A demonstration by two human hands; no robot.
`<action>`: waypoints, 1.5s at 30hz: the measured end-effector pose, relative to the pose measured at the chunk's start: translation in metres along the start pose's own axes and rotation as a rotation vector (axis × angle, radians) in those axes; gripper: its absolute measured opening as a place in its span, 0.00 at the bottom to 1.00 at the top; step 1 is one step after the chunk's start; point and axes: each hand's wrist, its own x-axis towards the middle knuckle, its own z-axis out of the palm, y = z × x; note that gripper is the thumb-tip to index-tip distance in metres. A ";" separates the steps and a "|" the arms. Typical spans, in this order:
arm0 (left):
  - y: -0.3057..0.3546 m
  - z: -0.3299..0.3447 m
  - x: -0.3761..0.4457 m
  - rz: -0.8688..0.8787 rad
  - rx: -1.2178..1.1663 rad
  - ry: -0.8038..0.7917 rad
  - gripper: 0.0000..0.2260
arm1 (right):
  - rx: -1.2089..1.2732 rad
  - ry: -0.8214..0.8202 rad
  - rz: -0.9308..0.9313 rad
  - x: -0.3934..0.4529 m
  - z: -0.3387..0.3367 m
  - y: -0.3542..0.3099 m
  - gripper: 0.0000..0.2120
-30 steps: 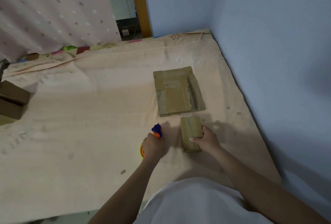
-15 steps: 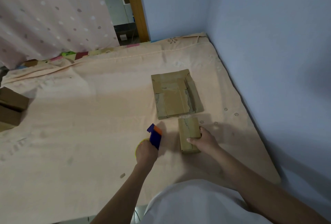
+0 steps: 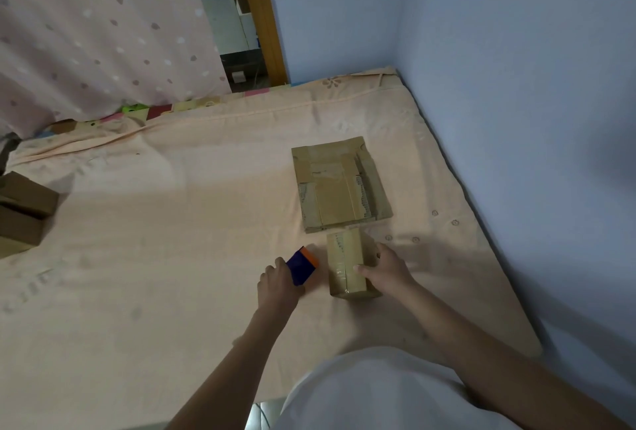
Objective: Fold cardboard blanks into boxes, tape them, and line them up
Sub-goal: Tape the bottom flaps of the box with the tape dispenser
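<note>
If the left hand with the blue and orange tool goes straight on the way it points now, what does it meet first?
Probably the flat cardboard blank. The left hand points its tape dispenser up and right, passing just left of the small folded box. Depth is unclear, so it might clip that box.

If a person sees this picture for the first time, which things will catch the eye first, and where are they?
First, the two hands at the centre of the peach sheet: the right hand holds a small taped box, and the left hand grips a blue and orange tape dispenser just beside it. Beyond the box lies a pile of flat cardboard blanks, and more brown boxes sit at the far left edge.
</note>
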 end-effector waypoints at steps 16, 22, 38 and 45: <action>-0.004 -0.021 0.002 0.229 -0.203 0.034 0.22 | -0.007 0.029 -0.034 0.003 -0.010 0.011 0.39; 0.010 -0.057 -0.020 0.470 -0.497 -0.116 0.25 | 0.001 0.069 -0.013 0.004 -0.018 0.021 0.38; 0.017 -0.030 -0.024 0.515 -0.683 -0.413 0.27 | 0.067 0.143 0.014 -0.001 -0.027 0.030 0.20; 0.011 -0.013 -0.018 0.456 -0.730 -0.422 0.29 | 0.054 0.288 -0.031 -0.008 -0.033 0.031 0.13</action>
